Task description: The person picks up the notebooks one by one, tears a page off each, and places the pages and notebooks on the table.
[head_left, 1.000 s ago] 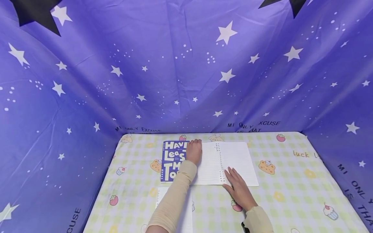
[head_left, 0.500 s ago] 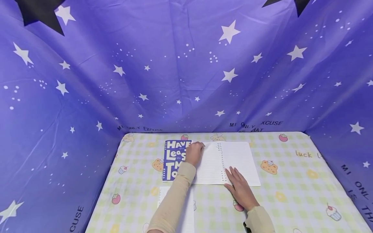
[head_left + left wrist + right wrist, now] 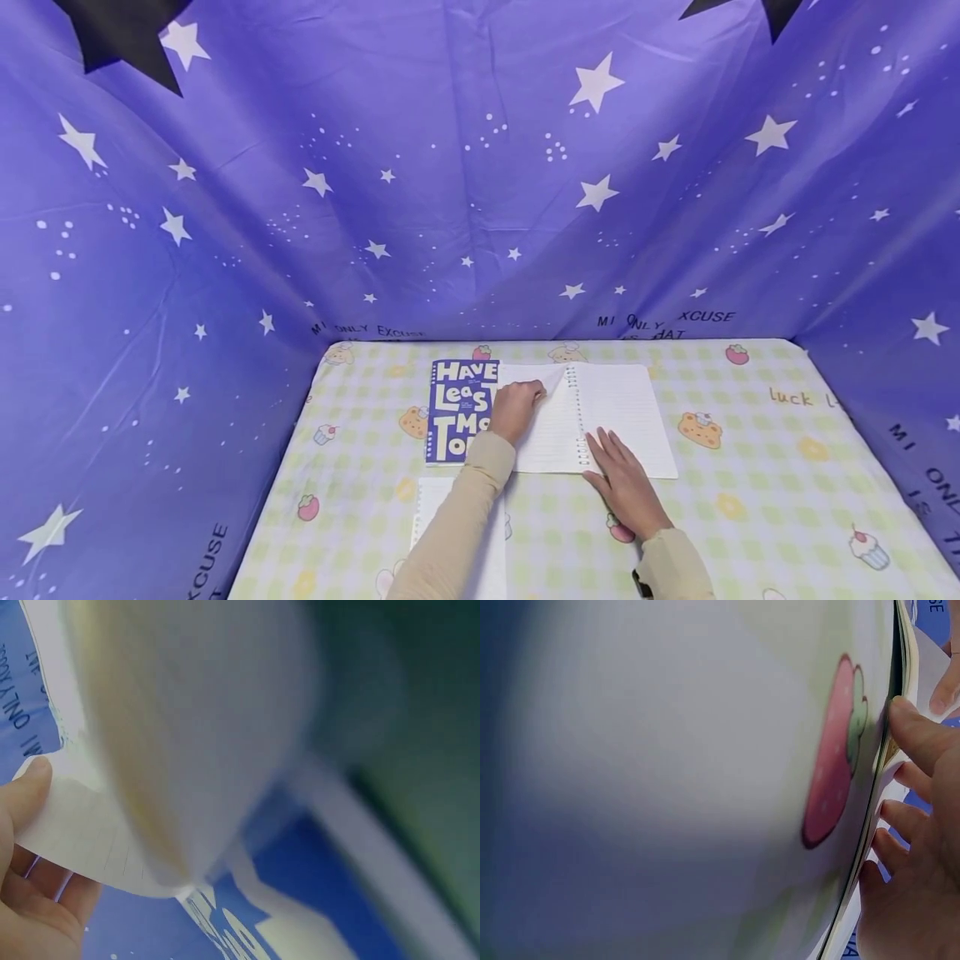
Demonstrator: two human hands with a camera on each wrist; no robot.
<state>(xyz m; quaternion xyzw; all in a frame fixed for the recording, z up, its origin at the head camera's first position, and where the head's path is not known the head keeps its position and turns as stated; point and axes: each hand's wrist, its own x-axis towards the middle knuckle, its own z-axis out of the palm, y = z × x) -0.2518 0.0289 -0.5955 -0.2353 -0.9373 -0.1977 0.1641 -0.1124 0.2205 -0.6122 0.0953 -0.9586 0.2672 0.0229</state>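
Note:
A spiral notebook (image 3: 618,400) lies open on the table with lined pages showing. My left hand (image 3: 517,410) pinches the upper left corner of a page (image 3: 557,381) and holds it raised, folded toward the spiral. In the left wrist view, the thumb (image 3: 30,791) lies on one face of that page, with the fingers behind it. My right hand (image 3: 628,487) rests with fairly straight fingers on the lower part of the right page beside the spiral. Seen from the right wrist, its thumb (image 3: 922,739) is at the notebook's lower edge.
A purple notebook cover (image 3: 448,429) with large white letters adjoins the open notebook's left side. Nearer me, a white sheet with a row of holes (image 3: 431,504) lies partly beneath my left forearm. A checked cloth (image 3: 750,533) covers the table; purple star-printed curtains (image 3: 480,208) surround it.
My left hand has moved from the page's top left edge toward the spiral, lifting the page corner with it. The right hand stays on the right page. The view has shifted slightly.

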